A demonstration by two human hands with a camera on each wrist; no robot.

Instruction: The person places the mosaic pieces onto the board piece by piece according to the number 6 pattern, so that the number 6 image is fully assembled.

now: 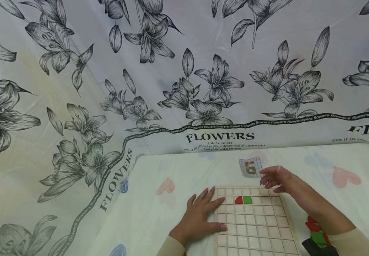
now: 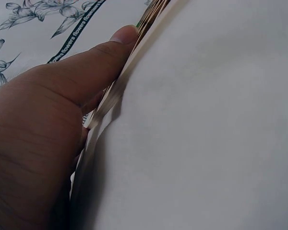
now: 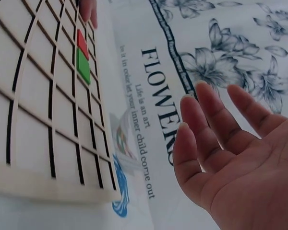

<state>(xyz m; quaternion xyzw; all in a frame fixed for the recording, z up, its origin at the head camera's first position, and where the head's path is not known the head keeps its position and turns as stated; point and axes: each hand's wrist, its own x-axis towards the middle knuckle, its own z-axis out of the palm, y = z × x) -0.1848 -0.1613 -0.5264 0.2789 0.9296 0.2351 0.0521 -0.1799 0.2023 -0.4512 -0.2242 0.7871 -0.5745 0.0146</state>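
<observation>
My left hand (image 1: 200,217) rests on the left edge of a wooden grid board (image 1: 251,229), fingers spread and thumb over the rim. In the left wrist view the thumb (image 2: 91,69) lies along the board's edge. Side by side in the board's upper rows sit a red piece with a rounded corner (image 1: 239,200) and a green square piece (image 1: 247,200). My right hand (image 1: 282,179) hovers over the far right corner, beside a small pattern card (image 1: 246,169). Its fingers (image 3: 209,112) are loosely bent, holding nothing in the right wrist view.
Red pieces (image 1: 313,226) and a green piece (image 1: 317,237) lie right of the board, partly behind the right forearm. A black object (image 1: 319,249) is near them. Light cloth with printed hearts (image 1: 346,176) covers the table; a flower-printed sheet (image 1: 216,85) hangs behind.
</observation>
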